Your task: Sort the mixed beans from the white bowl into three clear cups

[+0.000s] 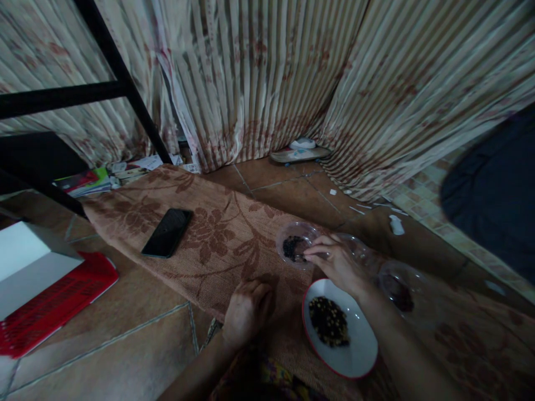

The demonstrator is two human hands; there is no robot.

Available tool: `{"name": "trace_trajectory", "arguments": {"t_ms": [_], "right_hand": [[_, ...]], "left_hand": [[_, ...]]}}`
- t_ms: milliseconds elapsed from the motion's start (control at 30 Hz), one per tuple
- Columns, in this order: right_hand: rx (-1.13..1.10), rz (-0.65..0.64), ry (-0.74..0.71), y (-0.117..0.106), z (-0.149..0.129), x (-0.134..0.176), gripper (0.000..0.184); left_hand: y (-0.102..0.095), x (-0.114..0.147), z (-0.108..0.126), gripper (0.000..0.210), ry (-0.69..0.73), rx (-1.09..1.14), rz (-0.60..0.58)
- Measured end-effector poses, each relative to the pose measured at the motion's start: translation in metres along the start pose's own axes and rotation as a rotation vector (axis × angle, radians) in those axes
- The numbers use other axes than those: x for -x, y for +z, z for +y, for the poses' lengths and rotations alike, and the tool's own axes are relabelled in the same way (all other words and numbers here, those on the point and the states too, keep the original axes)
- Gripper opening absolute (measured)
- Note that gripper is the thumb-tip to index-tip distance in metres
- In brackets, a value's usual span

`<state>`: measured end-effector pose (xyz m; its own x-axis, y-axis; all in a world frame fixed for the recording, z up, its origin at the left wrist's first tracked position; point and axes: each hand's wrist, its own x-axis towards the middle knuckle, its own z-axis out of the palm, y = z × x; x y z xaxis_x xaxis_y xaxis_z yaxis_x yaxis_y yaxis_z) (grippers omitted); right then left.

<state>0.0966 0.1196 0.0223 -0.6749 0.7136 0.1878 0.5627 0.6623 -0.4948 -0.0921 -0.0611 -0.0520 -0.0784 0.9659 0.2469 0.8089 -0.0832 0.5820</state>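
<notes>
My right hand reaches over a clear plastic bowl with small dark beans in it. Thumb and forefinger are pinched together inside its rim; anything between them is too small to make out. Below that wrist sits a white oval dish with a red rim, holding a heap of mixed black and yellowish beans. My left hand rests on the patterned brown cloth, fingers curled in and their inside hidden. Two more clear bowls stand right of my right hand: one partly covered by it, another with dark reddish contents.
A black phone lies on the cloth to the left. On the tiled floor are a white box on something red, a skateboard and white scraps. Striped curtains hang behind; a black metal frame stands at left.
</notes>
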Motion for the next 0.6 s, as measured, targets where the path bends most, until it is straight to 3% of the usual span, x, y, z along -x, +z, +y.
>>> {"name": "trace_trajectory", "arguments": {"t_ms": [367,467,600], "right_hand": [[-0.01,0.104,0.016,-0.014,-0.003,0.012,0.018],[0.014,0.225,0.041,-0.035,-0.001,0.03,0.02],[0.113,0.441,0.161,-0.081,0.007,0.076,0.025]], "left_hand": [[-0.001,0.0,0.0,0.016,-0.017,-0.013,0.016],[-0.001,-0.001,0.0,0.017,-0.003,-0.007,0.03],[-0.001,-0.002,-0.003,0.018,0.01,-0.025,0.047]]}}
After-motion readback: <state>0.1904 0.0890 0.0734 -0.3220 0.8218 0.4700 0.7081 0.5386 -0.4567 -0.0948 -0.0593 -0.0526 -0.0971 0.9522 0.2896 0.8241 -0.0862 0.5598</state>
